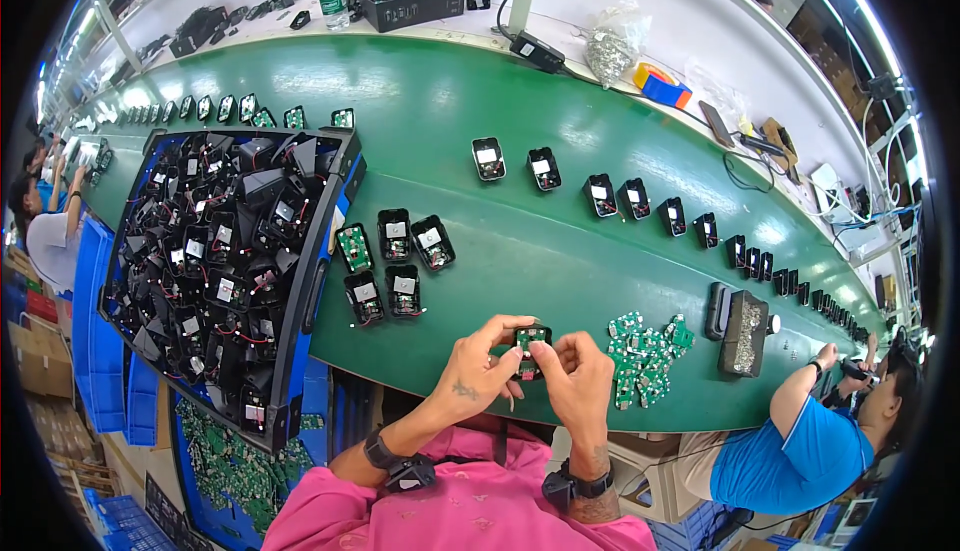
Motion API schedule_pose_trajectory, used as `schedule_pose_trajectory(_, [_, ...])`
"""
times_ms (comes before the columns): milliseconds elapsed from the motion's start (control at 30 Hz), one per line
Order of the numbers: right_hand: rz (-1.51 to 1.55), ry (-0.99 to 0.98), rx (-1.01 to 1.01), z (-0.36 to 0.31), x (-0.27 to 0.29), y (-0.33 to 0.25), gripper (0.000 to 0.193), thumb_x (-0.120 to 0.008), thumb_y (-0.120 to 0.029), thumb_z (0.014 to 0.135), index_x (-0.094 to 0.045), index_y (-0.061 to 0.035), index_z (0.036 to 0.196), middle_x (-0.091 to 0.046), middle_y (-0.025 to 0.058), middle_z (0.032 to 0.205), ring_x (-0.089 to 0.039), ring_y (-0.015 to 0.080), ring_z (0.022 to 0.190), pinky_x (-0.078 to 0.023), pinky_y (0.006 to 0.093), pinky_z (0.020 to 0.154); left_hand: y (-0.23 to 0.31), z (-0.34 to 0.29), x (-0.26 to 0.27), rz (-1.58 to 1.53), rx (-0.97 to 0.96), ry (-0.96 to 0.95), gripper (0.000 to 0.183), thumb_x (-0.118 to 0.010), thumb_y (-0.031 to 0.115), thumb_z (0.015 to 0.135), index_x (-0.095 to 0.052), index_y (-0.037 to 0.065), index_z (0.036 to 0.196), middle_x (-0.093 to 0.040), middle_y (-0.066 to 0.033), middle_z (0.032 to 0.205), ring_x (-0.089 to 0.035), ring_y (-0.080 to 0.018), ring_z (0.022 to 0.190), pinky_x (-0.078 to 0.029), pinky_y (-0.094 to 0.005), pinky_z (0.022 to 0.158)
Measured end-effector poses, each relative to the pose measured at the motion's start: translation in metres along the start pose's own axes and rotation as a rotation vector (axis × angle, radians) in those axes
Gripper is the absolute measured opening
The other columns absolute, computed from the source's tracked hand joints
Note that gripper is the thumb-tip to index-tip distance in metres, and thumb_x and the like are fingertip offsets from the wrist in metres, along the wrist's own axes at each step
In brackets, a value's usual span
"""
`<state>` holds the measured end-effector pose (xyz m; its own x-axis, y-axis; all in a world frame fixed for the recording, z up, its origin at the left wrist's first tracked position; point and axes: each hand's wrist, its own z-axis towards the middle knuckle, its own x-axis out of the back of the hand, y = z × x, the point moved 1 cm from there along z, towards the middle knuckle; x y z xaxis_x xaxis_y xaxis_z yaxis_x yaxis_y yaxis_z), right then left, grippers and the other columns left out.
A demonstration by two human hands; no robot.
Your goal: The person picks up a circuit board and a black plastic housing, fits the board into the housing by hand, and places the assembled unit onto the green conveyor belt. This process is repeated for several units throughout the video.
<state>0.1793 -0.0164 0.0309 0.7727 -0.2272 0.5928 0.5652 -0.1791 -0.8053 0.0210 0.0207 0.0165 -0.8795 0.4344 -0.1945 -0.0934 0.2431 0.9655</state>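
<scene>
Both hands meet over the near edge of the green bench, holding one small black plastic housing [543, 330] with a green circuit board [528, 335] in its opening. My left hand [470, 371] is closed round the housing's left side, thumb on the board. On the other side my right hand [578, 379] grips the housing, its thumb also pressing on the board. Right of the hands lies a loose pile of green circuit boards [645, 361]. To the left, several black housings with boards inside [396, 236] stand grouped together.
A big black crate [318, 296] heaped with black housings stands at the left. Rows of housings [601, 195] line the green bench [480, 271]. A box of small metal parts [745, 336] sits at right. A co-worker in blue [800, 461] is close on the right.
</scene>
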Motion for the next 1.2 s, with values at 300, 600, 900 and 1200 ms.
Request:
schedule_pose_trajectory(300, [0.279, -0.187, 0.067, 0.005, -0.006, 0.004, 0.044, -0.054, -0.012, 0.099, -0.052, -0.0031, 0.142, -0.070, 0.0110, 0.088, -0.061, 0.0096, 0.071, -0.054, 0.0289, 0.065, -0.006, 0.010, 0.001, -0.072, 0.000, -0.011, 0.036, -0.051, 0.002, 0.097, -0.046, -0.001, 0.133, -0.067, -0.0132, 0.104, -0.067, -0.0130, 0.064, -0.055, -0.0233, 0.052])
schedule_pose_trajectory(600, [0.417, -0.246, 0.050, 0.018, -0.031, -0.006, 0.039, -0.053, -0.011, 0.100, -0.056, -0.0035, 0.138, -0.067, 0.0064, 0.093, -0.059, 0.0084, 0.079, -0.052, 0.0263, 0.066, -0.003, 0.006, 0.016, 0.154, -0.100, 0.140, 0.031, -0.051, 0.000, 0.096, -0.050, 0.000, 0.127, -0.067, -0.0120, 0.101, -0.068, -0.0131, 0.073, -0.057, -0.0260, 0.056])
schedule_pose_trajectory(900, [0.556, -0.293, 0.045, 0.073, -0.052, -0.042, 0.040, -0.054, -0.012, 0.101, -0.054, -0.0005, 0.139, -0.063, 0.0017, 0.085, -0.058, 0.0079, 0.066, -0.050, 0.0252, 0.058, 0.057, 0.042, 0.054, 0.327, -0.161, 0.148, 0.034, -0.050, 0.006, 0.095, -0.052, 0.002, 0.129, -0.066, -0.0111, 0.089, -0.066, -0.0130, 0.061, -0.056, -0.0268, 0.053])
schedule_pose_trajectory(1200, [0.177, -0.131, 0.310, 0.027, -0.044, 0.025, 0.030, -0.067, -0.008, 0.091, -0.064, 0.0061, 0.118, -0.065, 0.0112, 0.085, -0.063, 0.0148, 0.064, -0.052, 0.0276, 0.057, 0.059, 0.222, 0.206, 0.740, -0.239, 0.444, 0.038, -0.054, -0.004, 0.085, -0.061, 0.002, 0.122, -0.065, -0.0171, 0.101, -0.070, -0.0262, 0.079, -0.062, -0.0383, 0.057])
